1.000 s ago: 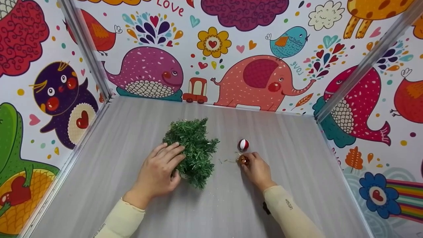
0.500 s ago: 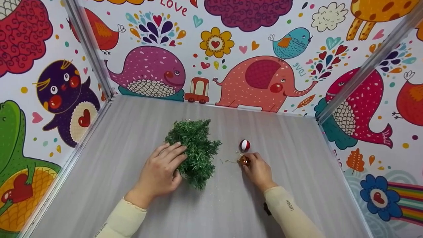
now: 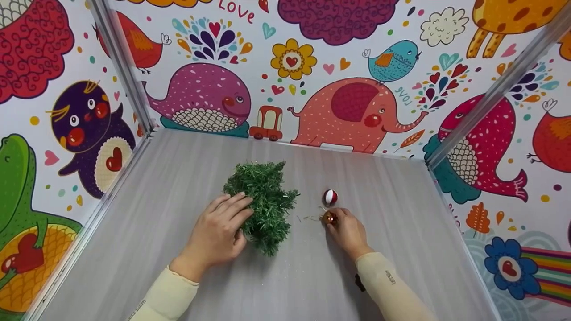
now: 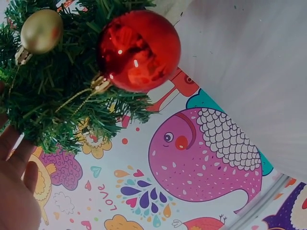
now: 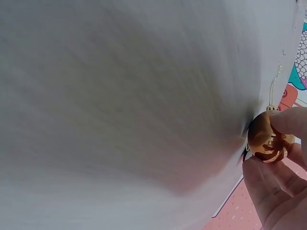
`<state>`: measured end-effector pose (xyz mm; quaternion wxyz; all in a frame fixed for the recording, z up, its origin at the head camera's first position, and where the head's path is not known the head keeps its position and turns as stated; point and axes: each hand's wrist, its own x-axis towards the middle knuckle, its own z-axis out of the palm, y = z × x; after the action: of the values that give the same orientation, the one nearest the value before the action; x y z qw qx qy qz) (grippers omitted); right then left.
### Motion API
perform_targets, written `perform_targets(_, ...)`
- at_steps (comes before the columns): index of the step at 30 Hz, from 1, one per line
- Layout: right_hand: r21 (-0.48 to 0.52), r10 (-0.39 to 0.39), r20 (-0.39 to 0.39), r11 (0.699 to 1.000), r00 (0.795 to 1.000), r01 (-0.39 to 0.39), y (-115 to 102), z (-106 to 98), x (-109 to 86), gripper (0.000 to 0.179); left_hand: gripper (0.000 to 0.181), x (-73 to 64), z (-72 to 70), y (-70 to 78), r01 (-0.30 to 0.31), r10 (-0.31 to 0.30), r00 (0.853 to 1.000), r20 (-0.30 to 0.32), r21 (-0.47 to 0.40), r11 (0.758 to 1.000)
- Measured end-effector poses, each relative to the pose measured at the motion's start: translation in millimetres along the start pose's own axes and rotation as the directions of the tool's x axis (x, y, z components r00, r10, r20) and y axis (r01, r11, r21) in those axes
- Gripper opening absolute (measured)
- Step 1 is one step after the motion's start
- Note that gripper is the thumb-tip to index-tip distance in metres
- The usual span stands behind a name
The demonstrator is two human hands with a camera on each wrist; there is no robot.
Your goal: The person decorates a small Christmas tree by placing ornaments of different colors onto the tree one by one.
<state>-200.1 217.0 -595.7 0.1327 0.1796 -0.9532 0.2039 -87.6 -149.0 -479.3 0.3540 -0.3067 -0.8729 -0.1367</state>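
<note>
A small green artificial Christmas tree (image 3: 265, 200) occupies the middle of the table. My left hand (image 3: 218, 232) rests against its left side, fingers fairly straight over the branches. In the left wrist view, a shiny red bauble (image 4: 139, 50) and a gold bauble (image 4: 42, 31) hang on the tree, and the hand (image 4: 19, 187) touches the branches. To the right of the tree, my right hand (image 3: 350, 232) pinches a copper-coloured bauble (image 5: 268, 136) between thumb and fingers, low at the tabletop; its gold loop (image 5: 272, 91) trails away. Just beyond lies a red-and-white bauble (image 3: 330, 196).
The grey wood-look table (image 3: 178, 151) is enclosed by walls printed with cartoon animals (image 3: 348, 111). Metal corner posts (image 3: 129, 67) rise at the back left and back right. Bits of glitter lie in front of the tree.
The head view has shifted slightly. Both hands, the tree and the baubles otherwise stay as they were.
</note>
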Motion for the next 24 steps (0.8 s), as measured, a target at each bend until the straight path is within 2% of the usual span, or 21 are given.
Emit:
perform_targets(8,0.024,0.028,0.012,0.999,1.000,-0.028,2.1,-1.0,-0.6,0.039,0.039,-0.1,1.8,0.3,-0.005,0.005,1.000,-0.005,-0.002,1.000)
perform_targets(14,0.045,0.041,-0.014,0.998,0.999,-0.041,-1.9,-8.9,-2.3,0.039,0.039,-0.3,2.0,0.2,-0.008,0.008,1.000,-0.015,0.002,1.000)
perform_targets(24,0.116,-0.055,-0.085,0.991,0.995,0.065,-25.9,-36.8,-8.0,0.043,0.040,1.3,0.0,1.4,0.000,0.000,1.000,-0.010,-0.011,1.000)
